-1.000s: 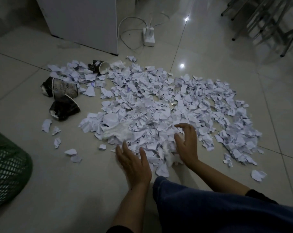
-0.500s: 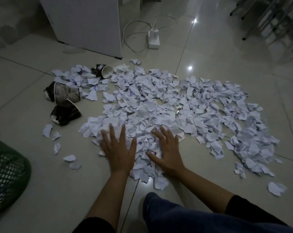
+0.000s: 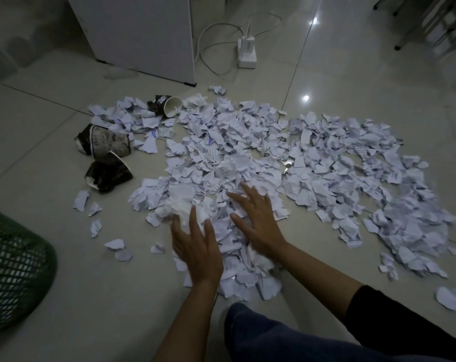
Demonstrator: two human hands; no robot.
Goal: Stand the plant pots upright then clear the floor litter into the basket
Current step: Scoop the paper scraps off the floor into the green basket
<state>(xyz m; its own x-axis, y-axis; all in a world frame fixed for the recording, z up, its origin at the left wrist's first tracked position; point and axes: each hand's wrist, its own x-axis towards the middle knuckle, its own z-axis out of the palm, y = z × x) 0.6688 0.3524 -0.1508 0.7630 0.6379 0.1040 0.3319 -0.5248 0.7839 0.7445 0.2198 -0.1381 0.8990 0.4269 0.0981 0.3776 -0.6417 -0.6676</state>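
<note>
From the head camera, a wide spread of torn white paper scraps [image 3: 260, 163] covered the pale glossy floor tiles [image 3: 352, 82], thickest in the middle and thinning to loose bits at the near left. Both bare hands lay on the near edge of that pile. The left hand [image 3: 195, 246] was flat and wide, fingers spread, its fingertips against a crumpled white tissue-like wad [image 3: 178, 207]. The right hand [image 3: 258, 218] was likewise splayed palm-down on the scraps, holding nothing. Neither hand had closed on anything.

The green mesh basket [image 3: 15, 267] sat at the near left edge of the frame, well apart from the main heap. Three crushed dark printed paper cups lay on their sides at the pile's left margin: one with a pale label [image 3: 104, 142], one beside it nearer the camera [image 3: 108, 175], and a third with its white mouth showing [image 3: 166, 105] further back. No plant pots could be made out. A white cabinet [image 3: 143, 35] and a white power strip [image 3: 246, 52] with its cable stood beyond.

The scraps looked very light, limp and easily scattered, so pinching single pieces would be slow; raking them together and scooping from underneath with both cupped palms seemed the better hold. The cups appeared soft and already dented, best taken around the body.
</note>
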